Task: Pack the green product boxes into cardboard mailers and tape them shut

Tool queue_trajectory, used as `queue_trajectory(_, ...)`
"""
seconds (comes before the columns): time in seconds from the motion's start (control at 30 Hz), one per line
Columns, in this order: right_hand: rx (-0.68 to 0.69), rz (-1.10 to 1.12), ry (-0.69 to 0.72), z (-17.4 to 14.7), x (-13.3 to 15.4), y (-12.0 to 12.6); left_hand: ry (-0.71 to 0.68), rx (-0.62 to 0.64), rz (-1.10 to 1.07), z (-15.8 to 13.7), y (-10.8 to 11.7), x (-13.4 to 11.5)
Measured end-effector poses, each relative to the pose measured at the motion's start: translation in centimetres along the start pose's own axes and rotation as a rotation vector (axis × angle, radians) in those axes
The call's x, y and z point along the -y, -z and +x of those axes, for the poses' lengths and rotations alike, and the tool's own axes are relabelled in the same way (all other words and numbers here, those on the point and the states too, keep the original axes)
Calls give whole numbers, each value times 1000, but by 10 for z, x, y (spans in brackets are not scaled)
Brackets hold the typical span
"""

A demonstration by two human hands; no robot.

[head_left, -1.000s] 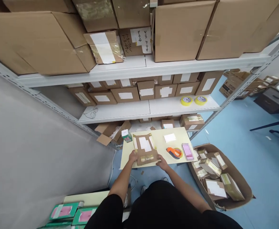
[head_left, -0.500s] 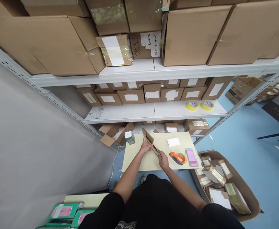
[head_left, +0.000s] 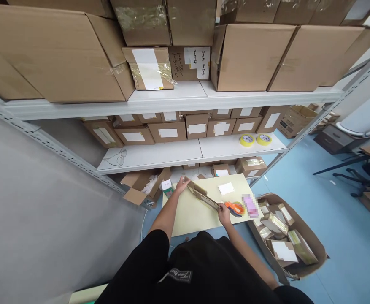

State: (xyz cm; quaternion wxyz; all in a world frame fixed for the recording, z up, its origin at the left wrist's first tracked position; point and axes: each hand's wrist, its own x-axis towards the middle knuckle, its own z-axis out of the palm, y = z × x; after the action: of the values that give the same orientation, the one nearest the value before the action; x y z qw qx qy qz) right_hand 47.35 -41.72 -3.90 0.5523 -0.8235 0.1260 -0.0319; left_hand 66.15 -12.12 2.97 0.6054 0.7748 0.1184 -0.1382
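Note:
A folded-flat cardboard box [head_left: 203, 196] is held aslant above the pale yellow tabletop [head_left: 185, 219]. My left hand [head_left: 181, 185] grips its far left end, and my right hand [head_left: 224, 213] is closed on its near right end. Close by my right hand lies an orange-handled tape dispenser [head_left: 234, 208]. Beside my left hand stands a small green and white box [head_left: 167, 188]. A white paper slip [head_left: 225, 188] rests on the table beyond the cardboard, and a blurred pink item [head_left: 250, 205] lies near the right edge.
On the right, a large open carton [head_left: 320, 253] holds several taped parcels. Behind the table, a metal shelf [head_left: 159, 154] carries labelled boxes and two yellow tape rolls [head_left: 247, 140]. An open carton [head_left: 134, 197] with white filling stands at the left. A grey wall borders the left side.
My hands have moved apart, the left one to the far left and the right one rightward. The cardboard now spans between them, opened out longer. The view has shifted slightly.

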Motion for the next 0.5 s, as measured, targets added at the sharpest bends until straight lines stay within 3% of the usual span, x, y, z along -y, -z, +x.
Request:
queue_trajectory(0.2, -121, 86, -133, 14, 0, -15, 15, 13, -110, 1, -1, 12)
queue_trajectory(0.33, -44, 148, -176, 26, 7, -21, 24, -27, -134, -7, 2, 20)
queue_trajectory(0.5, 62, 150, -193, 31, 23, -24, -77, -96, -50, -19, -4, 27)
